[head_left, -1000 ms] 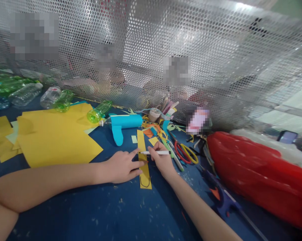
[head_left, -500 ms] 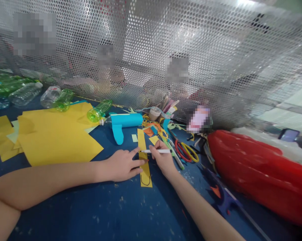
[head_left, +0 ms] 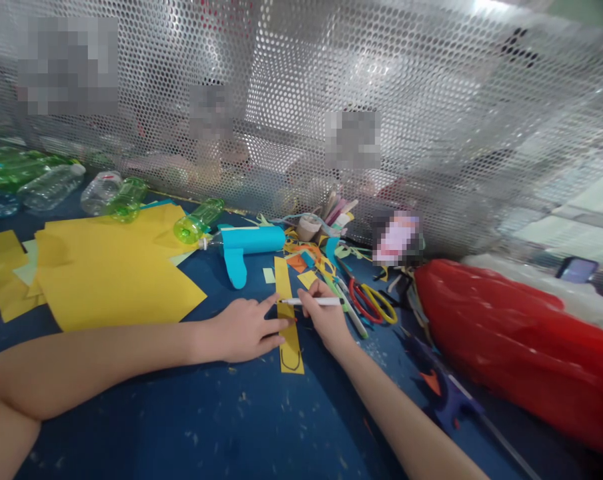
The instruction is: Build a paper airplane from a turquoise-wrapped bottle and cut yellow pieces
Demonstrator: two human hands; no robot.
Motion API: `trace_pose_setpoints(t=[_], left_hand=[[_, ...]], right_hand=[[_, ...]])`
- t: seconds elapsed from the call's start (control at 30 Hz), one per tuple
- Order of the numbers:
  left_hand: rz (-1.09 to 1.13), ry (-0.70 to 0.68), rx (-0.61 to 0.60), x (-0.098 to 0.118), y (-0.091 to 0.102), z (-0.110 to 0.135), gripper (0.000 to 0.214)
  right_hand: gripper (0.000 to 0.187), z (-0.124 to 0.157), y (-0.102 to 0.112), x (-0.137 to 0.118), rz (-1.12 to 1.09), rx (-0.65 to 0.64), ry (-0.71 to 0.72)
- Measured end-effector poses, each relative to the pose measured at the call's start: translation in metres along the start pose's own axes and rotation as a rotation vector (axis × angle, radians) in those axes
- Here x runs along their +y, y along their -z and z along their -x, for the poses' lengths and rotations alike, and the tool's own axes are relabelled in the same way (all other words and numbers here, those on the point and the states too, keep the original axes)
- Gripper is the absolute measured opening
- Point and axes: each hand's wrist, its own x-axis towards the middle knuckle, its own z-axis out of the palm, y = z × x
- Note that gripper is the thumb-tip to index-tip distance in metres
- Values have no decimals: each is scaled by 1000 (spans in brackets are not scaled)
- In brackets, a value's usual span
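Light is even but middling, brightest in the upper part of the frame, where the mesh [head_left: 301, 40] throws back white glare at top centre and top right. It probably comes from overhead, though the source is hard to make out. The red bag [head_left: 501, 333] at right carries shiny highlights; the table [head_left: 156, 427] darkens toward the lower right corner. A soft shadow runs beside the right forearm [head_left: 381, 393]. The pen [head_left: 316, 301] and strip [head_left: 290, 340] are fairly clear; shapes behind the mesh blur, some under grey mosaic. Edges look stretched.
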Motion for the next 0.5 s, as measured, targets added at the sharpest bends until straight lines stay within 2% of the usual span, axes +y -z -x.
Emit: trace_pose_setpoints(t=[0.5], left_hand=[[-7,7,5,1,1,0,45]], right_hand=[[26,3,-2,-10,52,-21,-6]])
